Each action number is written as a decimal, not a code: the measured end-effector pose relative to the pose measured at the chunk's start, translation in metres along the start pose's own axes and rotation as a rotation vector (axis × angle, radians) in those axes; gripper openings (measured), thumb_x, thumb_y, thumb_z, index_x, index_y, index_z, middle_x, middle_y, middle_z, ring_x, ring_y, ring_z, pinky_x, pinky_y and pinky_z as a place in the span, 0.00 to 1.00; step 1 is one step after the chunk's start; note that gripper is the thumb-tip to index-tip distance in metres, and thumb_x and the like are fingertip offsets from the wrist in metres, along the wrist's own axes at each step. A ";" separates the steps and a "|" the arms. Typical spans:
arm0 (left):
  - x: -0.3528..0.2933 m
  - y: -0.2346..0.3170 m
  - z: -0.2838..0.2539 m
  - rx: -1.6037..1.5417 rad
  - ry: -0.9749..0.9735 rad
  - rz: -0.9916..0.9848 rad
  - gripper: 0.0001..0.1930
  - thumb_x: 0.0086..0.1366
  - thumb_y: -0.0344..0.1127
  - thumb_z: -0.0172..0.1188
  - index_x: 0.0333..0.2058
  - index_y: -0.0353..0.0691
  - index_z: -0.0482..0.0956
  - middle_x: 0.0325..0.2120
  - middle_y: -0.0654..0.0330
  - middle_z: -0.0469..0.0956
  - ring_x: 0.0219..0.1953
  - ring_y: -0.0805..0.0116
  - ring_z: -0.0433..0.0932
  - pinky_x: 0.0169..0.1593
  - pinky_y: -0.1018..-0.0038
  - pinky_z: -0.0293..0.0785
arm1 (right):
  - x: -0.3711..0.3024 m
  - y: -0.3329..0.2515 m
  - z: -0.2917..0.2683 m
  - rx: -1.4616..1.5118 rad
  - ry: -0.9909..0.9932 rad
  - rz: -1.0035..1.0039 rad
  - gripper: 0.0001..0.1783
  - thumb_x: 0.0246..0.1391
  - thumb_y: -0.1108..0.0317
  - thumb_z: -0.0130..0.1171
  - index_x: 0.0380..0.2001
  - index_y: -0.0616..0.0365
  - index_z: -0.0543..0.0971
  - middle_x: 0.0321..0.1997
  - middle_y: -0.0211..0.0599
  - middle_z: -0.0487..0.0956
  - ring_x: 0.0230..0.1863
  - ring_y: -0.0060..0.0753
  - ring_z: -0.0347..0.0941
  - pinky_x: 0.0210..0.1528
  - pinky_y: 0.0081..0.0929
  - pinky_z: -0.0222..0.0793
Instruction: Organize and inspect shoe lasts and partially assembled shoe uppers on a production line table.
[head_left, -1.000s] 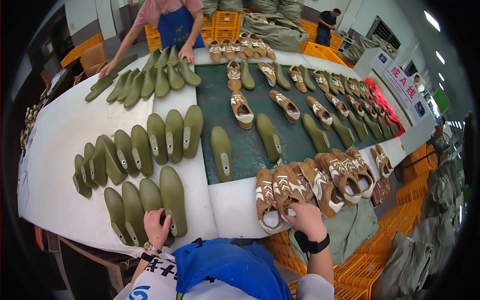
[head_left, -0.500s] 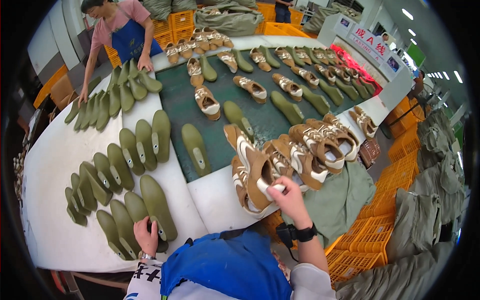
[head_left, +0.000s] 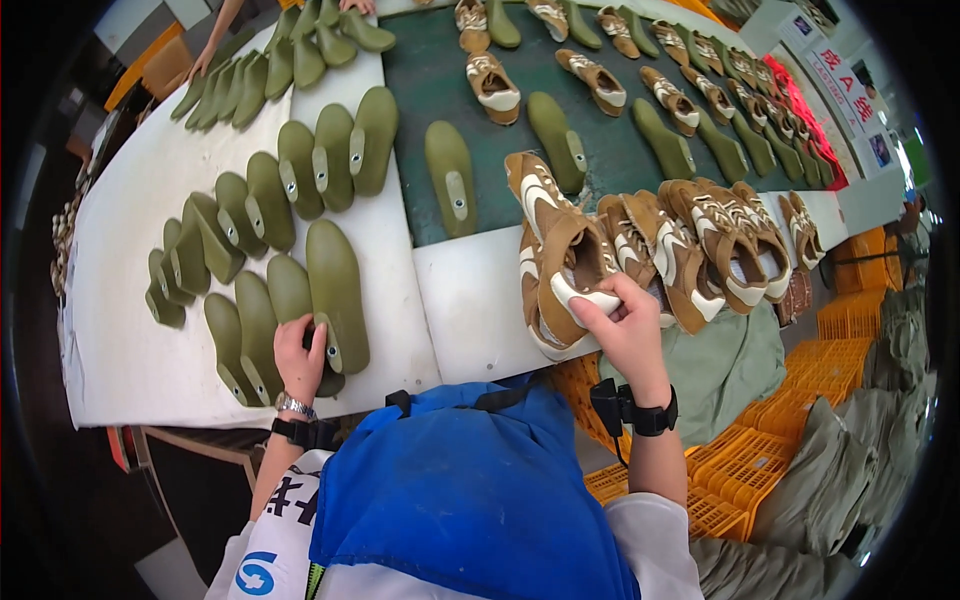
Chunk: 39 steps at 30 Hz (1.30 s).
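Observation:
My left hand (head_left: pixel 298 358) grips the heel end of an olive-green shoe last (head_left: pixel 336 292) that lies sole-up on the white table (head_left: pixel 130 300), the rightmost of a short row of lasts. My right hand (head_left: pixel 625 325) is closed on the heel of a brown and white shoe upper (head_left: pixel 562 255) and tilts it up off the table's front edge. More brown uppers (head_left: pixel 700 240) lie in a row just right of it.
A dark green conveyor belt (head_left: pixel 620 160) carries single lasts and uppers away from me. Several rows of green lasts (head_left: pixel 300 170) cover the white table. Another person's hand (head_left: pixel 200 65) rests at the far left. Orange crates (head_left: pixel 740 470) and grey-green fabric (head_left: pixel 720 370) sit below right.
The view has come closer to the table. My right hand has lifted the brown upper higher and turned it. My left hand has stayed on the green last.

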<state>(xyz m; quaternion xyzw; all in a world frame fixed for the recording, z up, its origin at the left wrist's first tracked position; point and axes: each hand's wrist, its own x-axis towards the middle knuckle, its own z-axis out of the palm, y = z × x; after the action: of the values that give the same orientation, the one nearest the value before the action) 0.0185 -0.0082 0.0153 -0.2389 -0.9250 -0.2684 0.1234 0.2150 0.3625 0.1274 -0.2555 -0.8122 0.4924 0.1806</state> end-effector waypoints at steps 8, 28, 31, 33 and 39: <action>0.003 0.005 -0.004 0.009 0.023 -0.008 0.11 0.53 0.38 0.63 0.32 0.37 0.79 0.26 0.56 0.77 0.34 0.55 0.75 0.51 0.58 0.67 | 0.008 -0.013 0.030 -0.276 -0.174 -0.182 0.16 0.40 0.63 0.70 0.24 0.61 0.74 0.21 0.39 0.71 0.18 0.33 0.66 0.21 0.26 0.62; -0.007 -0.005 -0.003 -0.021 0.131 -0.069 0.06 0.56 0.35 0.59 0.28 0.38 0.78 0.26 0.57 0.77 0.34 0.58 0.75 0.53 0.61 0.67 | 0.026 -0.038 0.088 -0.337 -0.513 -0.431 0.14 0.43 0.67 0.67 0.28 0.63 0.74 0.23 0.39 0.73 0.20 0.32 0.68 0.24 0.26 0.65; -0.007 -0.004 -0.003 0.012 0.114 -0.044 0.04 0.55 0.31 0.57 0.28 0.38 0.77 0.27 0.57 0.76 0.36 0.58 0.74 0.52 0.61 0.67 | 0.023 -0.039 0.096 -0.476 -0.653 -0.568 0.15 0.43 0.62 0.66 0.27 0.62 0.76 0.25 0.46 0.76 0.24 0.46 0.73 0.29 0.35 0.69; -0.010 -0.005 0.000 0.040 0.141 -0.053 0.04 0.54 0.32 0.57 0.27 0.40 0.77 0.26 0.58 0.76 0.36 0.59 0.74 0.52 0.62 0.66 | 0.022 -0.028 0.096 -0.586 -0.849 -0.551 0.16 0.43 0.58 0.65 0.26 0.61 0.77 0.26 0.46 0.76 0.26 0.48 0.75 0.31 0.37 0.70; -0.010 -0.004 0.000 0.034 0.119 -0.046 0.04 0.53 0.32 0.57 0.28 0.40 0.77 0.27 0.56 0.76 0.36 0.58 0.75 0.52 0.61 0.66 | 0.020 -0.044 0.086 -0.406 -0.743 -0.478 0.16 0.45 0.55 0.64 0.27 0.58 0.77 0.26 0.45 0.77 0.28 0.50 0.75 0.31 0.39 0.70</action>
<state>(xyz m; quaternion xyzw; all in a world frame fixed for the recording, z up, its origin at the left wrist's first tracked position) 0.0251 -0.0151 0.0093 -0.1990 -0.9257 -0.2693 0.1761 0.1419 0.2967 0.1291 0.1015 -0.9373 0.3267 -0.0671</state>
